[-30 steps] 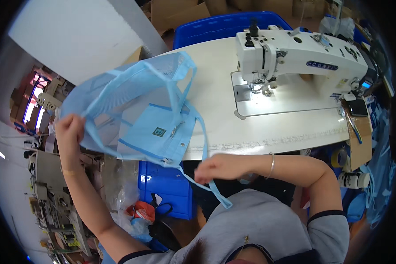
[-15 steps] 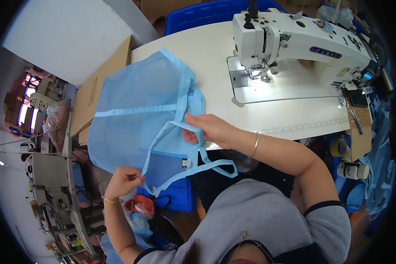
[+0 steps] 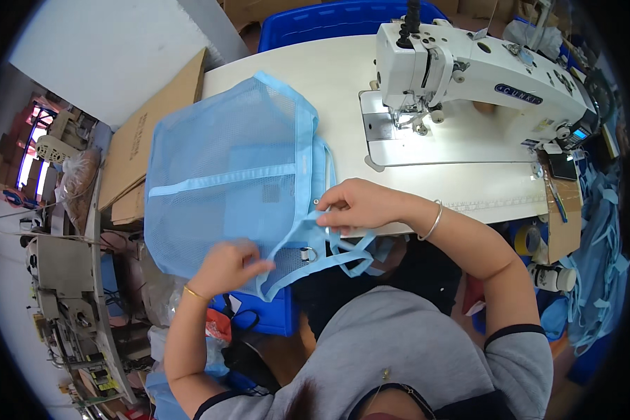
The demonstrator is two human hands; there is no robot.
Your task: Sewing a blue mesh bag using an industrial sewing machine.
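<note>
A light blue mesh bag [image 3: 210, 140] with fabric bands lies on the table, a flat blue piece showing through it. My right hand [image 3: 350, 206] pinches a blue band near the bag's lower right, where looped straps hang over the table's front edge. Below them is a metal D-ring [image 3: 306, 253]. My left hand [image 3: 234, 266] is at the bag's near edge, its fingers blurred, so its grip is unclear. The white sewing machine [image 3: 497, 84] stands to the right of the bag.
The white table [image 3: 343, 66] has cardboard sheets [image 3: 143, 140] at its left and a blue bin [image 3: 329, 21] behind. Blue crates and bags [image 3: 266, 315] sit below. A phone [image 3: 561, 164], a tape roll [image 3: 528, 238] and blue fabric strips [image 3: 591, 266] are at the right; machinery [image 3: 63, 287] stands far left.
The bag was swung from a raised position down flat onto the table. My left hand came down and rightward; my right hand moved up onto the band, then slightly further right.
</note>
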